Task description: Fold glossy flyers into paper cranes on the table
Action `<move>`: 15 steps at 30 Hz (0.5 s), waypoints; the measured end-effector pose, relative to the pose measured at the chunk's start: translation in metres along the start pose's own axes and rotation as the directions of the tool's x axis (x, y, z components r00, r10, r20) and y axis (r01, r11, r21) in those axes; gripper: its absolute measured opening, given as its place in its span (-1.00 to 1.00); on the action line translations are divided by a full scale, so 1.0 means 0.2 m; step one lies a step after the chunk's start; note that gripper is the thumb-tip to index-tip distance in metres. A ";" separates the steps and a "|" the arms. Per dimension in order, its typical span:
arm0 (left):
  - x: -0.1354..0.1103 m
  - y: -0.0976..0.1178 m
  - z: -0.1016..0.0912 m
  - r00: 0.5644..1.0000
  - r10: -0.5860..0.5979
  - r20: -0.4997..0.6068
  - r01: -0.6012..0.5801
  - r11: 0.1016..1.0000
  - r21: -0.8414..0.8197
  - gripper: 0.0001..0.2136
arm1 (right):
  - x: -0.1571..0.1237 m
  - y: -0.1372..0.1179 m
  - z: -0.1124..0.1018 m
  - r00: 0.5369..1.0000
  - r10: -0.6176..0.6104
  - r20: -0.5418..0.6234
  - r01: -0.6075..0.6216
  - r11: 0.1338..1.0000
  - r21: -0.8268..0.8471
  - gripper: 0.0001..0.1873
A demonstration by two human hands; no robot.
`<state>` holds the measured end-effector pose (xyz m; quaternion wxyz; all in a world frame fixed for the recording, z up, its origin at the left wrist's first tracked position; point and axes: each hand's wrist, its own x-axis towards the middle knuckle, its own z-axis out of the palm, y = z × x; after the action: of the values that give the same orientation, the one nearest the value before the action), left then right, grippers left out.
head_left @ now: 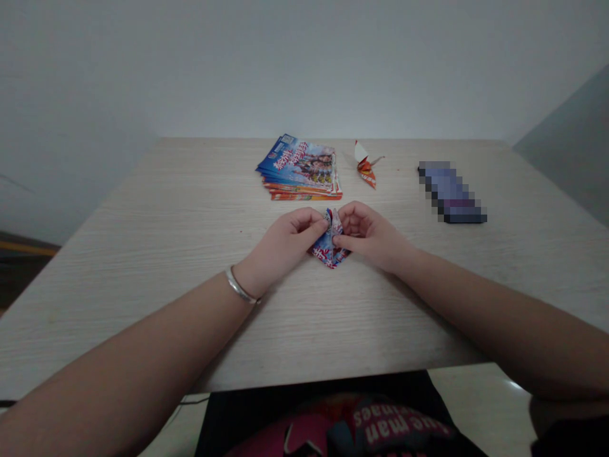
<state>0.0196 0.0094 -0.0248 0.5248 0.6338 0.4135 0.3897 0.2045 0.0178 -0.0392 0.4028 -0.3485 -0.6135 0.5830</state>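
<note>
A small folded piece of printed paper (326, 249), blue with red and white lettering, is held just above or on the table between my two hands. Its lower end comes to a point, and two narrow tips stand up at the top with a slit between them. My left hand (295, 233) pinches its left edge with thumb and fingers. On the other side, my right hand (366, 232) grips the right edge, thumb pressed on the front and fingers curled behind. The fingertips partly cover the paper's sides.
Behind my hands lies a fanned stack of printed leaflets (299, 165), blue on top with orange edges below. An orange and white folded paper crane (365, 167) stands right of it. Farther right is a phone-like dark slab (451, 192), blurred out. A wall (304, 70) borders the wooden table (190, 254).
</note>
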 end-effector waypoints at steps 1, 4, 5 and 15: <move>0.00 0.00 0.00 1.000 0.003 -0.011 -0.003 0.999 -0.040 -0.83 | 0.00 -0.01 0.00 1.000 -0.008 -0.008 0.008 1.000 0.009 -0.72; 0.00 0.00 0.01 0.998 -0.012 -0.058 0.001 0.983 -0.186 -0.84 | 0.00 -0.02 0.01 1.000 -0.012 -0.014 0.013 1.000 0.010 -0.78; 0.00 0.00 0.02 0.998 -0.033 -0.053 0.020 0.974 -0.227 -0.82 | -0.01 -0.02 0.01 1.000 -0.015 -0.015 0.015 1.000 0.001 -0.76; -0.01 0.00 0.03 0.998 -0.054 -0.012 0.049 0.965 -0.257 -0.83 | -0.01 -0.01 0.02 0.996 -0.036 -0.084 0.034 0.999 -0.023 -0.75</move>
<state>0.0253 0.0052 -0.0264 0.6085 0.5460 0.3807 0.4321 0.2020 0.0147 -0.0381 0.4349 -0.3662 -0.6082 0.5540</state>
